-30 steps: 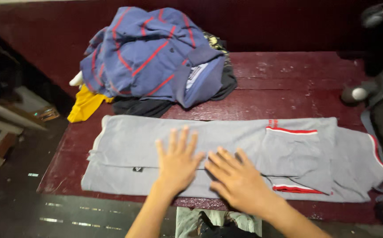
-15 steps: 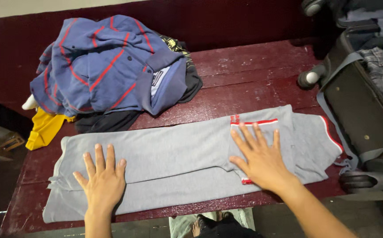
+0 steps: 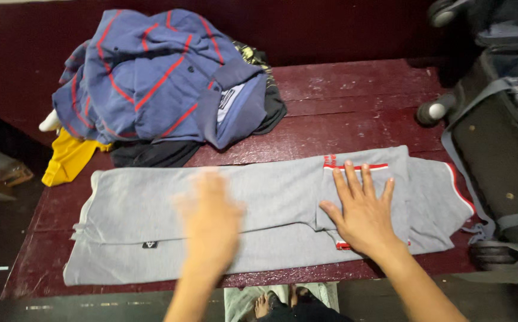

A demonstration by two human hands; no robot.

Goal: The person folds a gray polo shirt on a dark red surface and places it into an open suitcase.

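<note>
A grey shirt with red trim (image 3: 271, 197) lies folded lengthwise in a long strip across a dark red wooden table (image 3: 354, 113). My right hand (image 3: 363, 209) rests flat on its right part, fingers spread, beside the red-edged sleeve. My left hand (image 3: 211, 220) is blurred with motion over the middle of the shirt, fingers apart, holding nothing.
A heap of clothes (image 3: 163, 77) sits at the back left: a blue shirt with red stripes, a dark garment under it and a yellow one (image 3: 68, 158) hanging off the edge. A black wheeled suitcase (image 3: 497, 155) stands at the right. My feet (image 3: 271, 304) show below the table edge.
My left hand has swept from the shirt's left part toward the middle. My right hand stays pressed on the right part. The view shifted a little.
</note>
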